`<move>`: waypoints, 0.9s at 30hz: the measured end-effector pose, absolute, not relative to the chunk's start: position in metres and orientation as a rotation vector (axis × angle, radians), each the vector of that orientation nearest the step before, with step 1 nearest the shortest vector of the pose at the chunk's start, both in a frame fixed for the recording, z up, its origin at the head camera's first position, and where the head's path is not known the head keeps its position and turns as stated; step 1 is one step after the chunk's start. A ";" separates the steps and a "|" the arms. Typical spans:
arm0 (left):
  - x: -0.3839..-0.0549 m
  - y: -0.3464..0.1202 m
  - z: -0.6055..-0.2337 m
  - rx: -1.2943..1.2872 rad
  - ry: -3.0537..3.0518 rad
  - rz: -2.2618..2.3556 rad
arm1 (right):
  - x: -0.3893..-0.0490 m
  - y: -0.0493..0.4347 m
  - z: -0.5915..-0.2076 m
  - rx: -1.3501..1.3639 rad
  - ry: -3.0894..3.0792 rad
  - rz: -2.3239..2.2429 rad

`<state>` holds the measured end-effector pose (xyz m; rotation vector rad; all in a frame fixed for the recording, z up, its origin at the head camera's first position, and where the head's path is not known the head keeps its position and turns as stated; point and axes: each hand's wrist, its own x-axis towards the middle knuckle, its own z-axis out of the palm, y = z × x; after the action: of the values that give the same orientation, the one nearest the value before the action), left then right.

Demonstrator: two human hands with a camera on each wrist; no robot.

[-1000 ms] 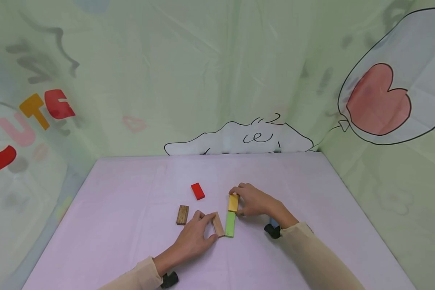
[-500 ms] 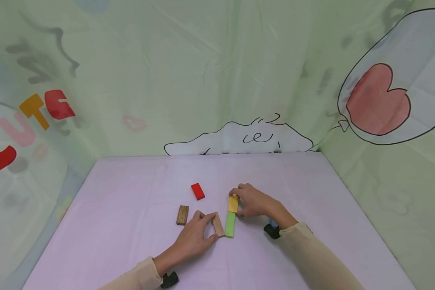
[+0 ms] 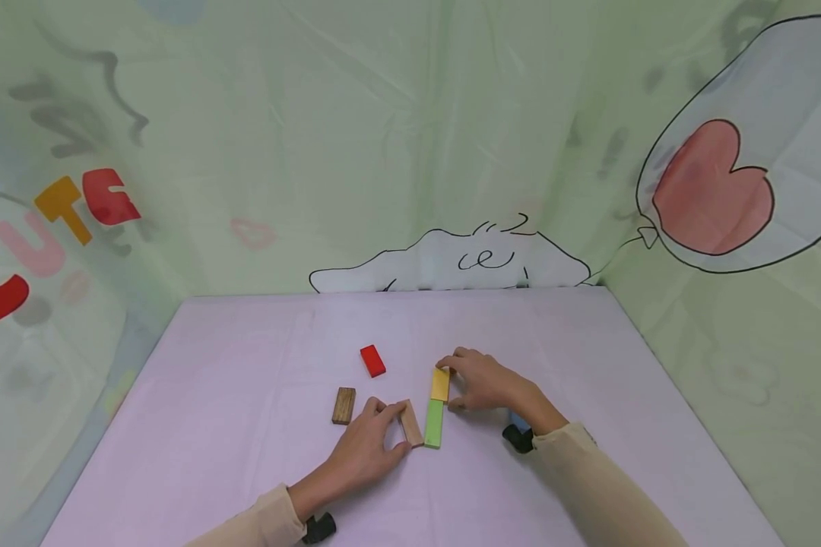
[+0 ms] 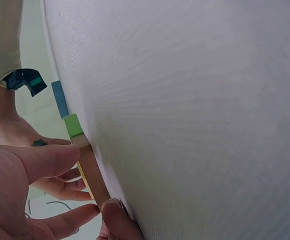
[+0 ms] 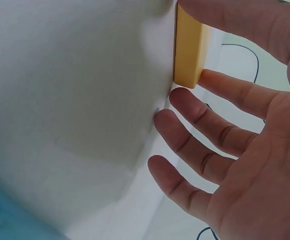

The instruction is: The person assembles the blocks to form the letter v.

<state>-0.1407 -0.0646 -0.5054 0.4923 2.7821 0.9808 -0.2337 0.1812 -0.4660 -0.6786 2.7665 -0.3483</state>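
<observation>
Lilac tabletop (image 3: 246, 365), block (image 3: 412, 425) within left grip (image 3: 368, 447)

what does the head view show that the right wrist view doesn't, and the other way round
Only the head view shows the left hand pinching the light wood block, plus the green block, the dark brown wood block and the red block.

Only the right wrist view shows the palm side of the right hand, its ring and little fingers clear of the yellow block.

Both show that hand, the yellow block and something blue: a blue block mostly hidden in the head view, a blurred blue patch in the other.
</observation>
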 end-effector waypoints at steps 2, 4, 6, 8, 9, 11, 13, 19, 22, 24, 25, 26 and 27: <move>-0.141 -0.065 -0.506 0.491 2.782 0.976 | -0.234 0.181 -0.467 -0.687 2.769 -0.342; -0.141 -0.064 -0.506 0.492 2.784 0.973 | -0.235 0.181 -0.468 -0.697 2.773 -0.333; -0.141 -0.064 -0.506 0.494 2.784 0.971 | -0.236 0.181 -0.468 -0.703 2.774 -0.331; -0.141 -0.064 -0.506 0.494 2.783 0.970 | -0.236 0.181 -0.468 -0.704 2.773 -0.336; -0.141 -0.065 -0.506 0.495 2.783 0.974 | -0.237 0.181 -0.468 -0.702 2.772 -0.340; -0.141 -0.065 -0.506 0.494 2.781 0.974 | -0.236 0.180 -0.469 -0.698 2.768 -0.344; -0.141 -0.065 -0.506 0.495 2.780 0.975 | -0.236 0.180 -0.469 -0.693 2.763 -0.347; -0.141 -0.065 -0.507 0.502 2.781 0.980 | -0.234 0.179 -0.468 -0.687 2.757 -0.350; -0.141 -0.065 -0.507 0.500 2.782 0.976 | -0.234 0.178 -0.468 -0.693 2.759 -0.348; -0.141 -0.066 -0.507 0.498 2.782 0.974 | -0.234 0.178 -0.467 -0.692 2.761 -0.339; -0.141 -0.066 -0.507 0.499 2.783 0.975 | -0.234 0.178 -0.467 -0.692 2.764 -0.334; -0.141 -0.066 -0.506 0.501 2.784 0.974 | -0.234 0.178 -0.467 -0.691 2.766 -0.330; -0.142 -0.066 -0.506 0.503 2.785 0.974 | -0.234 0.178 -0.468 -0.694 2.769 -0.326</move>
<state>-0.1416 -0.0656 -0.5063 0.5027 2.7849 0.9736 -0.2344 0.1782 -0.4676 -0.6941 2.7686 -0.3257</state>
